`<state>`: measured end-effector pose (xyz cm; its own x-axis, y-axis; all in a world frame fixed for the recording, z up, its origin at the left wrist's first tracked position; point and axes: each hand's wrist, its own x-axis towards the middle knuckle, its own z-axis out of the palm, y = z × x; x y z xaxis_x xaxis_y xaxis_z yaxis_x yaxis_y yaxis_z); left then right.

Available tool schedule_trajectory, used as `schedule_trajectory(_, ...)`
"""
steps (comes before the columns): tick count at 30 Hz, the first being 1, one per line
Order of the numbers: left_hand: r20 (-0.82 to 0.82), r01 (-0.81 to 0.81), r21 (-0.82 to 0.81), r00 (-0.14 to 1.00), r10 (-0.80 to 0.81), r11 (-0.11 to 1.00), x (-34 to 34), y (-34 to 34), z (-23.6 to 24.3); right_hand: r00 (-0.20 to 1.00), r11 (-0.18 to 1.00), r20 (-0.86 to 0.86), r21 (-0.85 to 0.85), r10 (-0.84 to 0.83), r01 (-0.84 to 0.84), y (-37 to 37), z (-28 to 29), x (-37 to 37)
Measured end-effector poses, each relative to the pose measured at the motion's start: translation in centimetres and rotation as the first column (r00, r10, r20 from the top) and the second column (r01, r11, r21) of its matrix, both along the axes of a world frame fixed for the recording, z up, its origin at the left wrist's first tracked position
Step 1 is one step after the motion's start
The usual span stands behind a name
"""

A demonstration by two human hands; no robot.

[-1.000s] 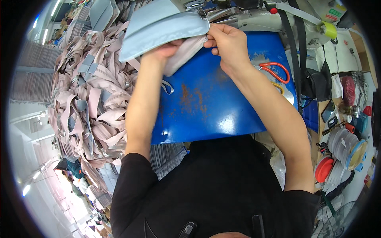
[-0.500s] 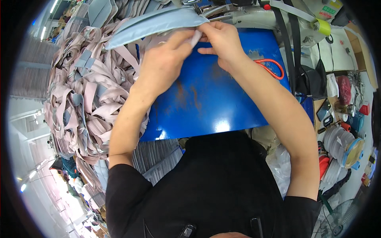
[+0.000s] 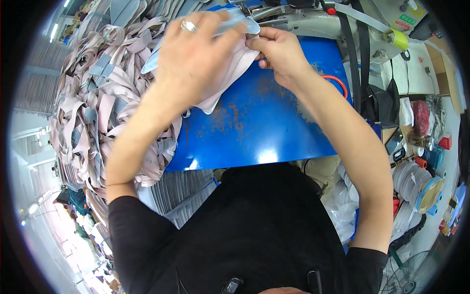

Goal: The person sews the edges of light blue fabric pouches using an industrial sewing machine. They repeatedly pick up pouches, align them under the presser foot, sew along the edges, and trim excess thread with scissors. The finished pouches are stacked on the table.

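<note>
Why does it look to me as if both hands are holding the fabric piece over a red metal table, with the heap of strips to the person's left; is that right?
Not quite: the metal table is blue, with rusty patches, not red. The head view shows it. The rest holds: the left hand and right hand both hold the pale fabric piece over it, and the heap of strips lies to the person's left.

Bright, even overhead light. Glare spot on blue table (image 3: 267,157) at 6 o'clock edge; washed-out white toward 8 o'clock. Strong fisheye bend + black vignette at rim. Centre sharp, edges soft, no heavy shadows.
</note>
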<state>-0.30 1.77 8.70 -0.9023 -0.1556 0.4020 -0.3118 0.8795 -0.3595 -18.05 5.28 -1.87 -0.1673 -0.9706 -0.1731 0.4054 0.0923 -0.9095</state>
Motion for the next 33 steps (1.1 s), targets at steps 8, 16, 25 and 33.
schedule_trajectory(8, 0.673, 0.083, -0.03, 0.738, -0.042, 0.996, 0.6, -6.5, 6.1, 0.998, 0.998, 0.026, 0.018, -0.054, 0.053, 0.5, 0.2, 1.0)
schedule_trajectory(16, 0.75, 0.07, 0.04, 0.658, -0.076, 0.997, -1.2, -5.8, 7.3, 0.989, 0.997, 0.132, 0.016, -0.072, 0.07, 0.0, 0.2, 1.1)
schedule_trajectory(25, 0.719, -0.147, 0.056, 0.693, 0.063, 0.988, -2.2, -2.8, 5.5, 0.965, 0.989, 0.228, -0.03, -0.133, 0.143, -0.5, -0.3, 2.0)
schedule_trajectory(33, 0.357, -0.264, 0.107, 0.91, 0.21, 0.959, -3.8, -0.1, -0.2, 0.962, 0.961, 0.195, -0.163, -0.19, 0.222, -0.2, -2.2, 2.1)
